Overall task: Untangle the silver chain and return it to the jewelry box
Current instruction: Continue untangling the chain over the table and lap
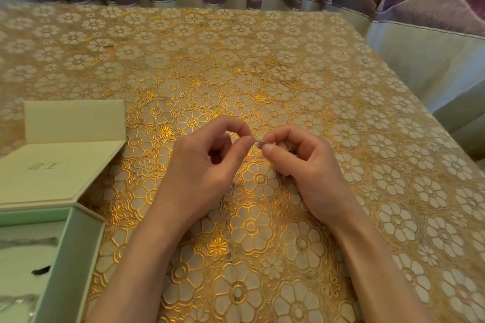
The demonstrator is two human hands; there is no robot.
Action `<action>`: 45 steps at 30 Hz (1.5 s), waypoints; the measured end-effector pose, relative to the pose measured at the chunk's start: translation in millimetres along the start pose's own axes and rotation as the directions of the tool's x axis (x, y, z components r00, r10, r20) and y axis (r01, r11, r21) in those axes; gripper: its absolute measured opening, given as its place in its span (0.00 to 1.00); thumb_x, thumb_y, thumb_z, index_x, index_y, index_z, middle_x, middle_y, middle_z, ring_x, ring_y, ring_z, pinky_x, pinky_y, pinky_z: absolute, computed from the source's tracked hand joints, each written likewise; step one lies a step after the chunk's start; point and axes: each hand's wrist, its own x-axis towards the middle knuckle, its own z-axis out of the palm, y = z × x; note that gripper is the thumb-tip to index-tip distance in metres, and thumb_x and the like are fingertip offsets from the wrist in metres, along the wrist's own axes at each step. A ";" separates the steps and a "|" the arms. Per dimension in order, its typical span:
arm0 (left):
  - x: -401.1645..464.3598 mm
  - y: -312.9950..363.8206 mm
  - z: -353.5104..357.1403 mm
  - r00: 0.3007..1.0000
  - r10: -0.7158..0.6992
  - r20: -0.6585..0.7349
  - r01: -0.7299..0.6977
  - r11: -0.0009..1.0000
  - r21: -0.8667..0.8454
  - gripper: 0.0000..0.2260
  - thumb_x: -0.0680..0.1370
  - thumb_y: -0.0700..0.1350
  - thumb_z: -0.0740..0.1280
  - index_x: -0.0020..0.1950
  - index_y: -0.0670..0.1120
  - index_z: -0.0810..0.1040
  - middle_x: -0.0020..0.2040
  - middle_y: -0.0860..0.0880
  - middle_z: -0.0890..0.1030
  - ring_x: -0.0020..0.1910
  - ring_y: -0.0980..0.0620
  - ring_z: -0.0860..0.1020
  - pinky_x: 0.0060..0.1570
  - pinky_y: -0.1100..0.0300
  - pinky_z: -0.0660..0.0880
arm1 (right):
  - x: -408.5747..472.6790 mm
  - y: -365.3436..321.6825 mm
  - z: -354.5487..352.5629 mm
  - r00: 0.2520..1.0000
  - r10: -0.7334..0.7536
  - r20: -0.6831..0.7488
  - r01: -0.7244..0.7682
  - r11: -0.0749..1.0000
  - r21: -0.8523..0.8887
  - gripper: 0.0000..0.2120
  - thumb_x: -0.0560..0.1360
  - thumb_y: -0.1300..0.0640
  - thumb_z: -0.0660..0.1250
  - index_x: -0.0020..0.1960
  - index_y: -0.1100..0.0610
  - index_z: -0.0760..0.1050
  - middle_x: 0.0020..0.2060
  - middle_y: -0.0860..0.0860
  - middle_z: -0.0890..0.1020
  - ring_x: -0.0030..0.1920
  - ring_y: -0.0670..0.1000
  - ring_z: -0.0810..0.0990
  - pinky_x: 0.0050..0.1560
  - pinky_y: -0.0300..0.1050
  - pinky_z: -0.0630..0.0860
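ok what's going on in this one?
A person is working a thin silver chain above the table, pinching it between both hands: left hand, right hand. Only a short stretch shows between the fingertips. The jewelry box sits open at the left; the chain isn't back in it yet.

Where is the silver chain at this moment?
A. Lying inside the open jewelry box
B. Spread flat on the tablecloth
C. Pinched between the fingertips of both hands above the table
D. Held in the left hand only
C: a short stretch of silver chain spans between the pinching left hand and right hand, away from the open jewelry box.
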 end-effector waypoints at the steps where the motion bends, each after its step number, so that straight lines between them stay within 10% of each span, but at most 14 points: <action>1: -0.1 0.0 -0.2 1.000 0.000 -0.005 0.000 1.000 0.005 0.03 0.73 0.46 0.66 0.40 0.50 0.75 0.24 0.53 0.63 0.24 0.57 0.60 0.26 0.69 0.56 | 0.1 0.2 -0.3 1.000 -0.003 0.010 0.003 1.000 0.008 0.02 0.66 0.52 0.69 0.37 0.50 0.78 0.32 0.57 0.70 0.28 0.46 0.62 0.29 0.37 0.58; 17: -0.8 -0.2 -0.1 0.999 -0.011 -0.035 0.012 0.999 0.031 0.03 0.74 0.47 0.64 0.40 0.52 0.74 0.30 0.43 0.74 0.30 0.43 0.70 0.32 0.54 0.66 | 0.9 0.7 2.1 0.999 0.007 -0.045 -0.007 1.000 -0.007 0.05 0.68 0.59 0.67 0.35 0.51 0.77 0.28 0.56 0.65 0.29 0.51 0.60 0.28 0.37 0.59; 23: 0.4 -1.5 0.5 0.999 0.016 -0.047 -0.013 0.997 0.080 0.05 0.72 0.51 0.63 0.38 0.51 0.73 0.31 0.52 0.72 0.30 0.55 0.69 0.32 0.65 0.67 | -0.4 0.2 1.5 0.999 0.008 -0.042 -0.009 1.000 -0.015 0.03 0.68 0.59 0.66 0.36 0.52 0.76 0.27 0.52 0.69 0.28 0.49 0.63 0.27 0.35 0.60; 32: 2.2 -7.0 0.7 0.986 0.147 -0.083 -0.116 0.946 0.302 0.06 0.72 0.50 0.66 0.43 0.50 0.80 0.51 0.51 0.75 0.52 0.54 0.70 0.57 0.70 0.60 | 0.1 -1.5 2.5 0.999 0.001 -0.040 -0.003 0.999 -0.046 0.03 0.68 0.58 0.65 0.36 0.53 0.75 0.23 0.44 0.69 0.27 0.45 0.62 0.26 0.35 0.59; 45: 2.7 -4.4 2.5 0.972 0.228 -0.064 -0.189 0.908 0.373 0.06 0.72 0.49 0.67 0.43 0.49 0.81 0.45 0.51 0.73 0.46 0.52 0.68 0.51 0.71 0.61 | 1.1 -1.0 2.3 1.000 -0.011 -0.029 0.010 0.998 -0.056 0.04 0.69 0.58 0.65 0.35 0.53 0.74 0.23 0.43 0.71 0.26 0.41 0.64 0.26 0.31 0.61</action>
